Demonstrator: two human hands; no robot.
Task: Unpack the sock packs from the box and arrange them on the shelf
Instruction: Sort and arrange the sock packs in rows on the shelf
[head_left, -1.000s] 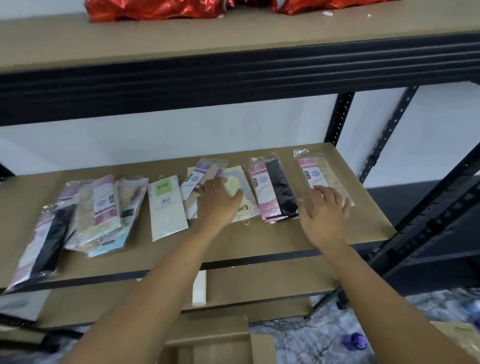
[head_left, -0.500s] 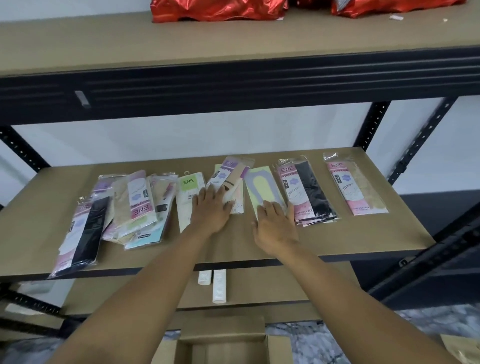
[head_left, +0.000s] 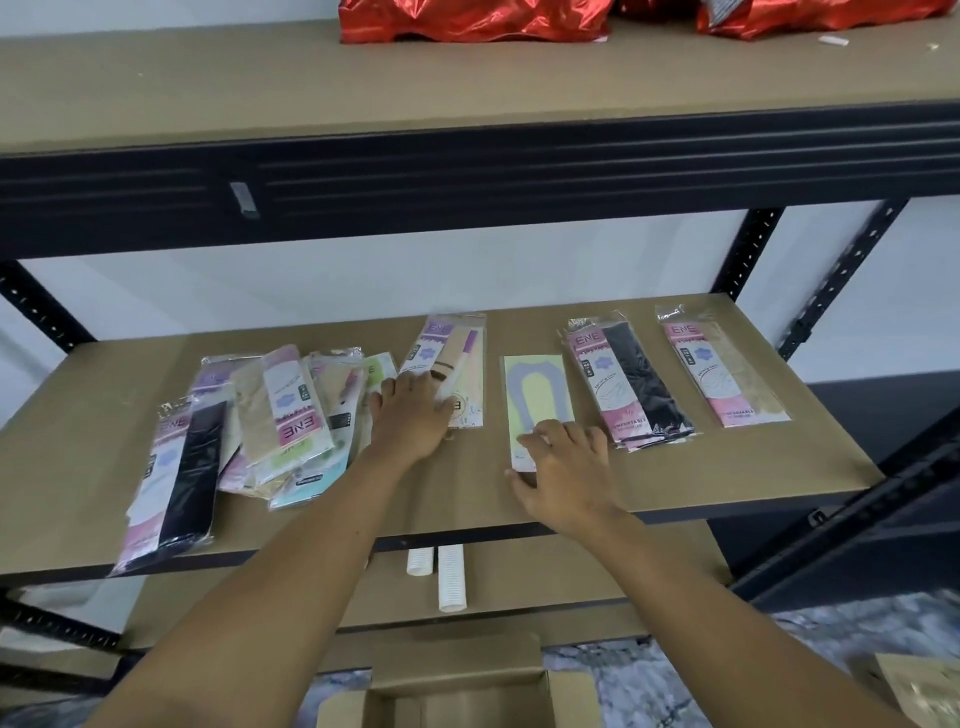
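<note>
L hand (head_left: 410, 415) lies flat, fingers spread and relaxed, palm down on the near end of the beige/purple sock pack (head_left: 454, 358). It's gripping nothing, just pressing. That pack sits mid-shelf, tilted a bit, w/ a cream pack partly under it.

R hand (head_left: 566, 467) is loose too: bent fingertips rest on the near end of the yellow sock pack (head_left: 537, 389), thumb by its near corner. No real grip there.

Yellow pack lies flat on the middle shelf (head_left: 727, 483), apart from its neighbours. Right of it are the black sock pack (head_left: 628, 384), then the pink/tan pack (head_left: 722, 374), both flat and spaced out.

Left of my L hand is a messy overlapping pile of packs (head_left: 291, 415). Another black pack (head_left: 176, 478) reaches the shelf's front edge.

Open box (head_left: 457, 680) is on the floor below me.
</note>
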